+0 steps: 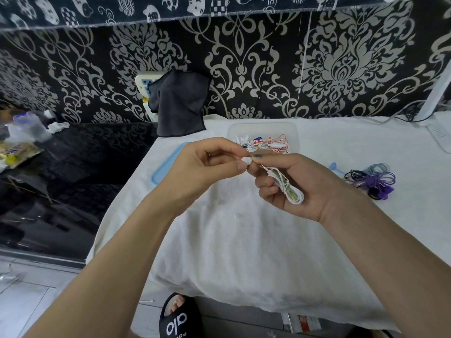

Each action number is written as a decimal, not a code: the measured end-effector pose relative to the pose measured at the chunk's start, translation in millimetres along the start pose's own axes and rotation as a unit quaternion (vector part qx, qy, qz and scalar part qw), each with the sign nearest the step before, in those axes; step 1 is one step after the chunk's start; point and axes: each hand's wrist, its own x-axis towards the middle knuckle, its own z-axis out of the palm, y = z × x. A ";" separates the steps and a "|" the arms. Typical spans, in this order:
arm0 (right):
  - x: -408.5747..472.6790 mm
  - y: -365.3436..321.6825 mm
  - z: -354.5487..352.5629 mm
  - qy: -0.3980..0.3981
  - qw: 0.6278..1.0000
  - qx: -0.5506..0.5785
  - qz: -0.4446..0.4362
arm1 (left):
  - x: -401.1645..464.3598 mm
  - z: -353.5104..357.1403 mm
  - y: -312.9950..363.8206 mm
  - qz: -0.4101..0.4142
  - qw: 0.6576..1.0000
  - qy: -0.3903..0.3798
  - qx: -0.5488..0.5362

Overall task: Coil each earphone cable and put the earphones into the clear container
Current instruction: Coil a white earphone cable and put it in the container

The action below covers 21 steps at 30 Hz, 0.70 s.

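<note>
A coiled white earphone cable (289, 187) lies across the palm of my right hand (300, 186), whose fingers curl round the bundle. My left hand (207, 167) pinches the white earbud end (246, 161) of the same cable between thumb and forefinger, just left of the right hand. Both hands hover above the white cloth, in front of the clear container (292, 129). Inside the container lie white and red-and-white earphones (266, 143). A tangle of purple, black and grey-blue earphones (373, 180) rests on the cloth to the right.
The container's blue lid (162, 169) lies on the cloth at the left, partly behind my left hand. A dark cloth (179, 103) hangs at the back. A black glossy table (73, 167) with clutter stands left. A white power strip (440, 132) sits far right.
</note>
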 end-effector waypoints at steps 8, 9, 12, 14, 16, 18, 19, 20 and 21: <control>-1.1 0.6 0.2 -0.008 1.000 0.010 0.002 | 2.4 -2.8 -5.8 -0.039 0.997 -0.023 -0.064; -0.9 0.9 0.2 -0.006 1.000 0.009 0.002 | 2.5 -2.3 -6.5 -0.051 0.995 -0.030 -0.080; 1.0 1.0 -0.2 0.009 1.000 0.003 0.004 | 2.9 1.2 -6.3 -0.065 0.994 -0.028 -0.080; 2.7 0.3 -2.1 0.027 1.000 -0.006 -0.002 | 6.2 1.6 -8.8 -0.077 0.995 0.023 -0.066; 4.9 0.0 -4.3 0.051 0.998 -0.027 -0.011 | 9.2 -2.4 -18.0 -0.097 0.992 0.084 0.009; 7.6 0.4 -7.9 0.080 0.992 -0.088 -0.029 | 8.8 -8.0 -34.1 -0.110 0.975 0.069 0.182; 8.8 1.3 -9.6 0.096 0.984 -0.142 -0.038 | 5.9 -9.0 -42.6 -0.122 0.954 0.020 0.272; 9.3 2.9 -11.4 0.112 0.971 -0.207 -0.047 | 1.7 -7.8 -49.8 -0.140 0.927 -0.044 0.344; 9.8 5.2 -12.5 0.126 0.952 -0.273 -0.052 | -2.7 -5.6 -56.4 -0.157 0.898 -0.101 0.399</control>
